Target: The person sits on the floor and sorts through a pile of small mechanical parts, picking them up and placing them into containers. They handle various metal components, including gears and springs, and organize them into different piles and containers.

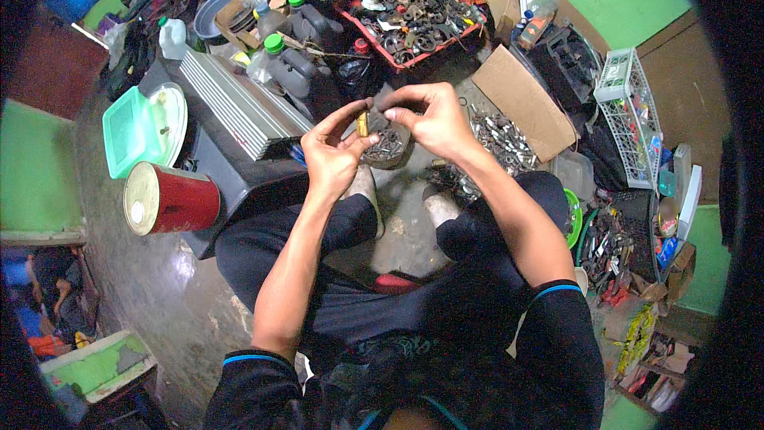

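Observation:
Between the thumb and fingers of my left hand (335, 152) is a small brass-coloured metal piece (363, 124), held upright. Just right of it, my right hand (439, 119) has its thumb and index fingertip close together; whether something tiny is between them cannot be told. Below and between both hands, a round container (388, 161) of small screws or pins rests on the floor by my feet. To its right lies a heap of small metal parts (504, 140), spread on the floor beside a cardboard piece (525, 104).
A red crate (412, 61) of mixed parts stands ahead. At left are a red can (185, 198), a green plastic tray (128, 131) and stacked grey panels (239, 107). Dark jugs (298, 71) stand behind them. A white plastic basket (627, 113) is at right.

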A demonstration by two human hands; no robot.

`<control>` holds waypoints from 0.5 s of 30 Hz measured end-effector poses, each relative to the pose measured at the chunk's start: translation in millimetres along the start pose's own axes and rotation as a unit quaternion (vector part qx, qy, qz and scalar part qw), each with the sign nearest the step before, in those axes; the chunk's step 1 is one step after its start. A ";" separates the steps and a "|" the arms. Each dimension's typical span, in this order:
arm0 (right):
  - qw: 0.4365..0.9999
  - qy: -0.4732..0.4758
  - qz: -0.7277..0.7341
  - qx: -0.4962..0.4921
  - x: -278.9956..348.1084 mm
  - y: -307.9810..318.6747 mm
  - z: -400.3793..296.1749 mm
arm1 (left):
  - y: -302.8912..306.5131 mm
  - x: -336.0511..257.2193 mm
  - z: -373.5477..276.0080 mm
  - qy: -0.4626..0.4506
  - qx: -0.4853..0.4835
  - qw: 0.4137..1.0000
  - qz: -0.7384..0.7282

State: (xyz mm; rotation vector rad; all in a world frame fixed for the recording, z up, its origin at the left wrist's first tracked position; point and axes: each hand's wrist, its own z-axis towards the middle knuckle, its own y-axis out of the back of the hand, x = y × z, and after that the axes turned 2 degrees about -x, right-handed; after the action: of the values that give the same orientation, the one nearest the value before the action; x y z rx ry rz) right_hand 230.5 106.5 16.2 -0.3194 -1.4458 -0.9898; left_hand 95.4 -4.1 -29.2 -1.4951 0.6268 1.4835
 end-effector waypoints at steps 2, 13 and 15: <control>0.999 0.012 -0.044 -0.018 -0.8 -0.1 -0.3 | -3.6 -1.1 -3.6 -0.009 0.000 1.000 -0.004; 0.993 0.020 -0.020 -0.119 -8.7 -0.7 6.9 | 5.8 -10.8 6.7 -0.034 -0.071 0.996 0.029; 0.996 -0.026 0.078 -0.035 -14.2 -9.9 6.7 | 7.7 -10.1 9.3 -0.053 -0.099 0.994 -0.017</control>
State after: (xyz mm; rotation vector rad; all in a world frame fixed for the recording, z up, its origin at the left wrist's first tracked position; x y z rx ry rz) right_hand 221.2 110.8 0.6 -0.5048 -1.4115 -0.9128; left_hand 82.7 -2.1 -20.1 -1.5562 0.3981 1.6236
